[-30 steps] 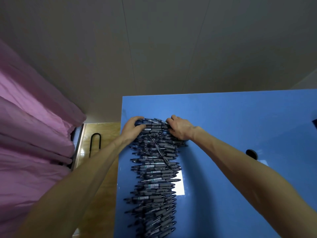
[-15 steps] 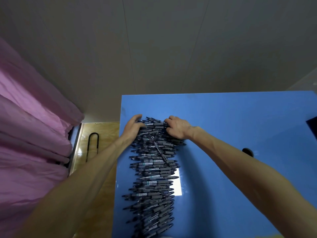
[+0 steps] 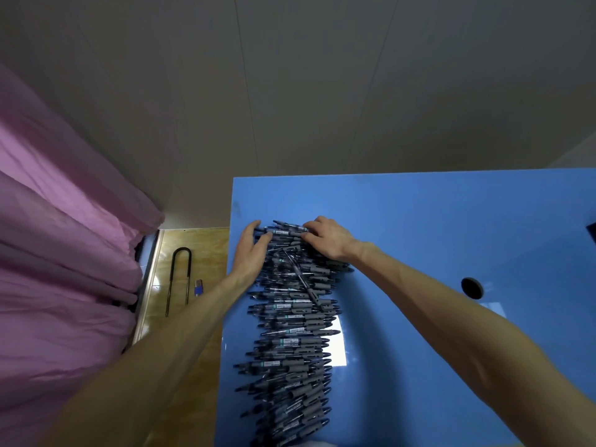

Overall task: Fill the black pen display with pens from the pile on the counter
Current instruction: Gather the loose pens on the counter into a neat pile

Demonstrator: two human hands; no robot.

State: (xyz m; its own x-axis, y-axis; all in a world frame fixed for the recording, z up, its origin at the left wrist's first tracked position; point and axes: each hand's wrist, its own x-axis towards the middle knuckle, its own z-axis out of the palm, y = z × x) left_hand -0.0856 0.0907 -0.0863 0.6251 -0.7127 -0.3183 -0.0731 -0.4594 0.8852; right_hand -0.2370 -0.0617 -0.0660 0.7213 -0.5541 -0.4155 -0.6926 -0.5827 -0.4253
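Pens: a long pile of pens (image 3: 292, 321) is lying on the blue counter (image 3: 419, 227), running from the middle of the frame down to the bottom edge. Most are lying crosswise with dark barrels, grey grips and a pale label strip each.
Writing: the label strips are showing small print, but it is too small to read; no brand can be made out.
Loose pen: one pen (image 3: 301, 279) is lying slantwise on top of the others, just below the hands.
Left hand: the left hand (image 3: 250, 250) is resting against the left side of the pile's far end, fingers nearly straight and spread, fingertips touching the pens, thumb lying on top of them.
Right hand: the right hand (image 3: 329, 238) is sitting on the right side of the same far end, fingers curled down into the pens; whether it is gripping any cannot be told.
Hands together: the two are standing apart, with the top of the pile between them.
Counter: a round dark hole (image 3: 471, 288) is showing at centre right, and a dark corner (image 3: 591, 232) is cutting in at the right edge.
Floor: at centre left, a black U-shaped bar (image 3: 179, 280) is lying on a wooden floor (image 3: 200, 246) beside a small blue object (image 3: 198, 288).
Left side: a pink curtain (image 3: 58, 253) is filling the left of the frame.
Top: a pale grey wall (image 3: 290, 91) is filling the upper half.
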